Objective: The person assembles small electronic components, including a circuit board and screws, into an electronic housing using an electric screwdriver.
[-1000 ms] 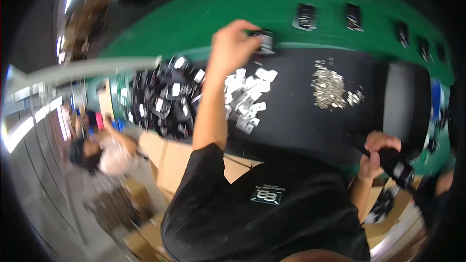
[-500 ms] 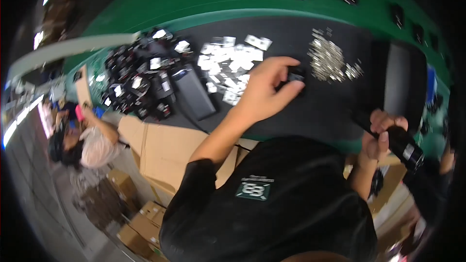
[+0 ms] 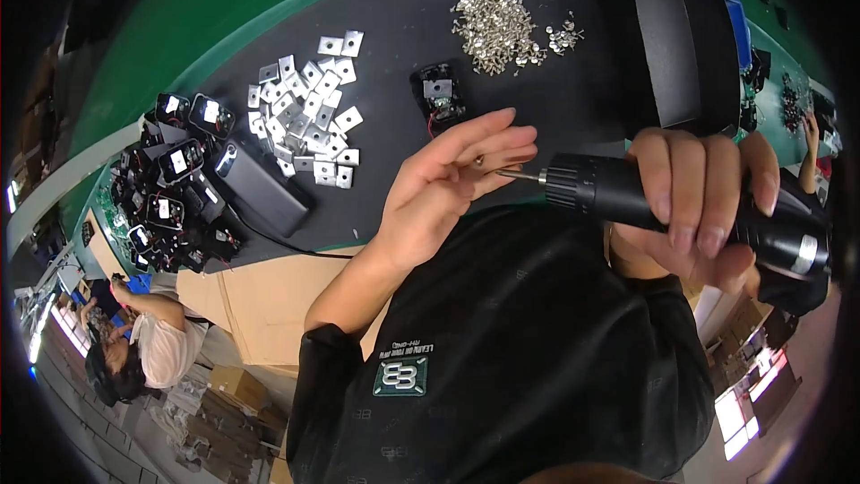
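Observation:
My right hand (image 3: 703, 202) is wrapped round a black electric screwdriver (image 3: 596, 184), which lies nearly level with its bit pointing left. The bit's tip reaches the fingers of my left hand (image 3: 448, 166). Those fingers are partly curled, and a small screw (image 3: 479, 160) shows between them; whether it touches the bit is hard to see. Beyond my left hand, on the dark mat (image 3: 385, 134), lies a black device housing (image 3: 437, 108) with a square metal plate (image 3: 437, 88) on it and red wire at its lower end. Neither hand touches the housing.
A pile of silver screws (image 3: 494, 31) lies at the back, with an open black box (image 3: 618, 45) to its right. Square metal plates (image 3: 309, 112) are heaped left of the housing. Farther left are a black power bank (image 3: 260, 188) with a cable and several black housings (image 3: 179, 161).
My left hand has come away from the black housing, back toward my body. The electric screwdriver in my right hand has turned level and its bit now meets my left fingers. The view has shifted.

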The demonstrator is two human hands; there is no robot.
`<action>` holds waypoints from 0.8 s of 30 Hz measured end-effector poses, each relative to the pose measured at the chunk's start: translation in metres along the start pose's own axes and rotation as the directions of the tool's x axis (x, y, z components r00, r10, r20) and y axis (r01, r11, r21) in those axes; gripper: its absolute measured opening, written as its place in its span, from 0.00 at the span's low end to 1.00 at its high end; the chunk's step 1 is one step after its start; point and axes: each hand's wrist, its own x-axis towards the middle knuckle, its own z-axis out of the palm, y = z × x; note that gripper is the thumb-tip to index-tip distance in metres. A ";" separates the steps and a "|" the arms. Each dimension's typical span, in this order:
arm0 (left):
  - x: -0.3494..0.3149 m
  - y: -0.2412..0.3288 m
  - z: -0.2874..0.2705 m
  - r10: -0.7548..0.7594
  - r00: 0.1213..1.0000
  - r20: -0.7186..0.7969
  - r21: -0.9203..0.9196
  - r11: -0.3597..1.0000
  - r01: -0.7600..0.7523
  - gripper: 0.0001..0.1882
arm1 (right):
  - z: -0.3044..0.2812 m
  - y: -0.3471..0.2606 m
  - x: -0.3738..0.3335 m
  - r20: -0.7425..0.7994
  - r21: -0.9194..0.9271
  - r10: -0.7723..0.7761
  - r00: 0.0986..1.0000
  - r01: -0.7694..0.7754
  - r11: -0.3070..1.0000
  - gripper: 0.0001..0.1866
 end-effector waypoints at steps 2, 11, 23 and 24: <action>0.001 -0.003 0.007 -0.011 0.998 -0.066 0.110 0.994 0.019 0.31 | -0.007 -0.001 -0.001 0.042 0.010 0.042 0.998 -0.043 0.999 0.20; 0.000 -0.008 0.009 -0.006 0.996 -0.085 0.273 0.961 0.029 0.25 | -0.010 0.002 -0.003 -0.005 -0.024 0.110 0.994 -0.110 0.994 0.19; -0.003 -0.008 0.001 0.045 0.997 -0.059 0.258 0.966 -0.029 0.26 | -0.011 0.004 0.002 0.011 0.059 0.102 0.995 -0.102 0.993 0.19; -0.003 -0.007 0.001 0.052 0.997 -0.054 0.269 0.963 -0.036 0.26 | -0.012 0.005 0.002 0.024 0.063 0.103 0.994 -0.104 0.993 0.20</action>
